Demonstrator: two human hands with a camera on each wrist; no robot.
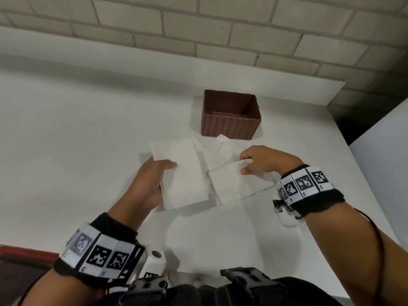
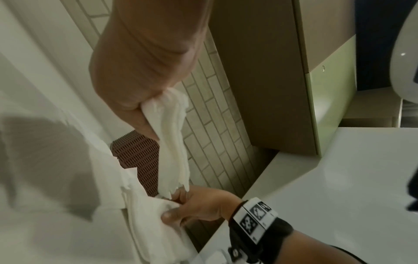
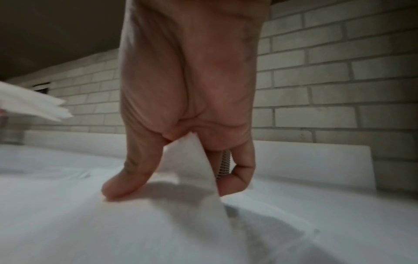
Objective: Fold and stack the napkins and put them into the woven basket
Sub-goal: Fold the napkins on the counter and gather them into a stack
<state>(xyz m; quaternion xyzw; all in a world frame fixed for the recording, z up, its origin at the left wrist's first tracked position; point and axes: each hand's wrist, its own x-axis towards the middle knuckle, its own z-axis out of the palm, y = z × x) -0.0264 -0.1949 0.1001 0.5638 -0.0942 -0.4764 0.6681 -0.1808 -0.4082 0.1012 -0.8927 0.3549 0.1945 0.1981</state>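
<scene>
My left hand (image 1: 154,180) holds a stack of folded white napkins (image 1: 183,173) a little above the table, thumb on top and fingers underneath; the left wrist view shows the stack's edge (image 2: 173,142) pinched in that hand. My right hand (image 1: 260,160) pinches the far edge of another folded napkin (image 1: 238,184) lying on the table, thumb (image 3: 126,176) pressing it down. More unfolded napkins (image 1: 220,151) lie behind, against the brown woven basket (image 1: 230,117), which looks empty inside.
The white table (image 1: 88,129) runs back to a brick wall (image 1: 198,25); its right edge (image 1: 344,138) drops off close to my right wrist. A second white surface (image 1: 386,155) stands at the far right.
</scene>
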